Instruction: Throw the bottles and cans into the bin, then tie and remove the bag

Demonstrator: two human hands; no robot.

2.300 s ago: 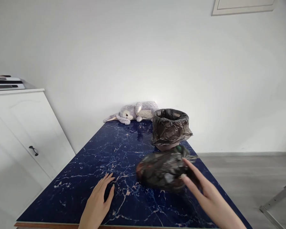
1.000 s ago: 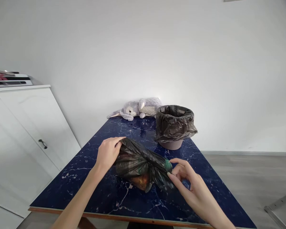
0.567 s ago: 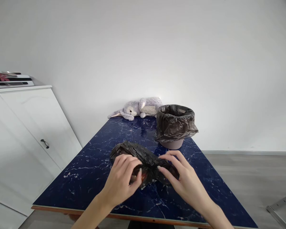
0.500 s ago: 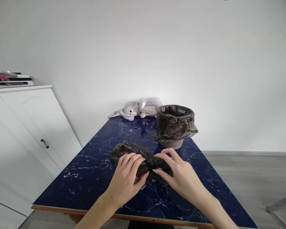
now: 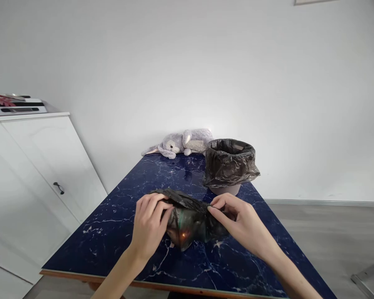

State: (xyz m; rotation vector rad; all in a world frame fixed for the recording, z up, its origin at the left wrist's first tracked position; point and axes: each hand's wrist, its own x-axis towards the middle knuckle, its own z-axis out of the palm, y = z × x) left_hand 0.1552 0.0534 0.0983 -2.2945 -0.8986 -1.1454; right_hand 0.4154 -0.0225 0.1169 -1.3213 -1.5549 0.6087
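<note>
A filled black rubbish bag (image 5: 190, 222) lies on the dark blue marble-patterned table (image 5: 118, 220), near its front middle. My left hand (image 5: 149, 224) grips the bag's left side with curled fingers. My right hand (image 5: 237, 220) pinches the plastic at the bag's top right. Something green and orange shows through the thin film. Both hands are closed on the bag.
A small bin lined with a black bag (image 5: 230, 166) stands behind the hands, toward the table's right edge. A grey plush toy (image 5: 177, 144) lies at the far end against the wall. A white cabinet (image 5: 34, 166) stands to the left. Grey floor lies to the right.
Both hands came onto the bag and kept shifting their hold; the left now grips its left side and the right pinches the top, pulling the plastic apart a little.
</note>
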